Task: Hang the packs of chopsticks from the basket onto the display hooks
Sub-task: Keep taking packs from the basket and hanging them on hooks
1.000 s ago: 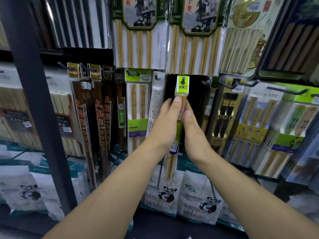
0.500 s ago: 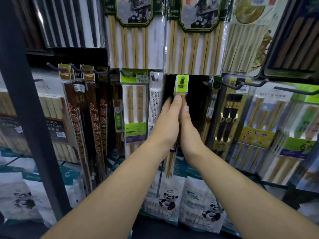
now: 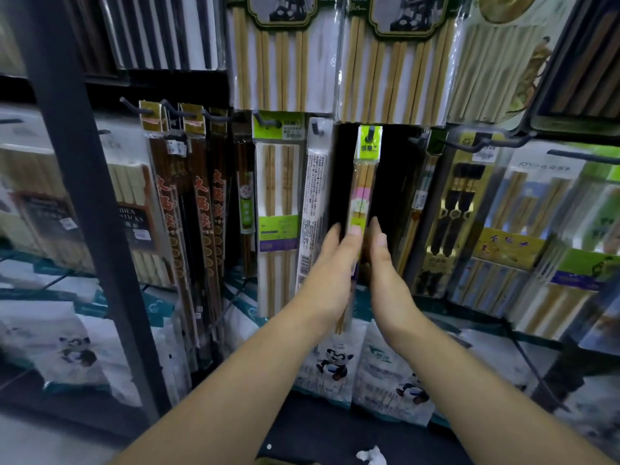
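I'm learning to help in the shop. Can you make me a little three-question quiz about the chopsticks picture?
1. True or false: the narrow pack with the green header already has a hook through its hole.
2. Which hand touches that pack? A) left hand B) right hand C) neither
3. Fill in: the animal printed on the white bags at the bottom is a ____.

Key
1. True: a dark hook shows through the header.
2. A: the left fingertips rest on the pack's front; the right hand is open beside it, seemingly not touching.
3. Panda.
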`<state>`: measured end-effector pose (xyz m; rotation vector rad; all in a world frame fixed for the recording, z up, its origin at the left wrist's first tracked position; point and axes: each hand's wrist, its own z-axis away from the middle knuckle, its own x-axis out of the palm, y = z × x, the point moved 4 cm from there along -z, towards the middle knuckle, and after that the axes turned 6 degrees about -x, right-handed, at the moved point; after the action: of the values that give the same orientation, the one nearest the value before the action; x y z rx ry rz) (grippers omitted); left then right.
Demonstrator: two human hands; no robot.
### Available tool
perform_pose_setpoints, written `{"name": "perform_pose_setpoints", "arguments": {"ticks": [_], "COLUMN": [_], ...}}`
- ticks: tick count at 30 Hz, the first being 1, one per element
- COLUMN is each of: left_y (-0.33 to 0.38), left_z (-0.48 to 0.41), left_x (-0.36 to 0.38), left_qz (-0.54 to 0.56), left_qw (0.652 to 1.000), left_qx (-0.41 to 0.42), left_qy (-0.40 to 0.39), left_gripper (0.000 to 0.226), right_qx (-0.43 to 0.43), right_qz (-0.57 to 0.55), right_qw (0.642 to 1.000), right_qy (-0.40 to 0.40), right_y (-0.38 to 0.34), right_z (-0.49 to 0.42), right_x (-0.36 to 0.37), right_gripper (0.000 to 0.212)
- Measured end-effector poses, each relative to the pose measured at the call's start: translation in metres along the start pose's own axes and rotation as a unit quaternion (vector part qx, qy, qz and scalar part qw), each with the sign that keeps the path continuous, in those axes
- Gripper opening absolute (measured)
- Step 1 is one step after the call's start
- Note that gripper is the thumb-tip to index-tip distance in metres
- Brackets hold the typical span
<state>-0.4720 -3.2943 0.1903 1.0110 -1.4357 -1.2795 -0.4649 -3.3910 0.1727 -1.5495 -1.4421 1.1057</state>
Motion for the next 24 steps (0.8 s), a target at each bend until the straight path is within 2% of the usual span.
{"name": "perform_pose_setpoints", "arguments": {"ticks": [5, 6, 9, 11, 13, 15, 17, 20, 24], "left_y": [-0.050, -0.061, -0.104, -0.140, -0.180, -0.220, -0.259, -0.309, -0.351], "left_z": [0.056, 0.066, 0.093, 0.108, 0.123, 0.137, 0.155, 0.185, 0.217], "left_x": [-0.014, -0.019, -0.046, -0.069, -0.090, -0.110, -0.129, -0.152, -0.167], "left_qz": [-0.065, -0.067, -0.079, -0.095, -0.114, -0.157, -0.213, -0.290, -0.325], "left_qw": [0.997, 0.997, 0.992, 0.983, 0.969, 0.948, 0.921, 0.868, 0.831], "left_qx": [-0.026, -0.035, -0.063, -0.091, -0.129, -0.161, -0.206, -0.303, -0.381], "left_qy": [0.015, 0.023, 0.070, 0.127, 0.180, 0.226, 0.254, 0.266, 0.242], "left_gripper": [0.064, 0.063, 0.047, 0.028, 0.015, 0.015, 0.026, 0.044, 0.059], "right_qx": [0.055, 0.069, 0.100, 0.126, 0.163, 0.190, 0.222, 0.288, 0.336], "right_qz": [0.058, 0.082, 0.125, 0.155, 0.180, 0.219, 0.266, 0.318, 0.370], "right_qw": [0.996, 0.993, 0.985, 0.978, 0.970, 0.957, 0.931, 0.872, 0.815], "right_qy": [0.040, 0.051, 0.070, 0.059, 0.024, -0.033, -0.114, -0.236, -0.295], "right_y": [0.042, 0.051, 0.081, 0.106, 0.139, 0.175, 0.214, 0.274, 0.335], "right_z": [0.055, 0.069, 0.113, 0.143, 0.174, 0.205, 0.236, 0.279, 0.317], "right_x": [-0.020, -0.023, -0.029, -0.026, -0.018, -0.006, 0.007, 0.021, 0.019], "right_gripper": [0.087, 0.080, 0.026, 0.022, 0.022, 0.018, 0.015, 0.011, 0.017]}}
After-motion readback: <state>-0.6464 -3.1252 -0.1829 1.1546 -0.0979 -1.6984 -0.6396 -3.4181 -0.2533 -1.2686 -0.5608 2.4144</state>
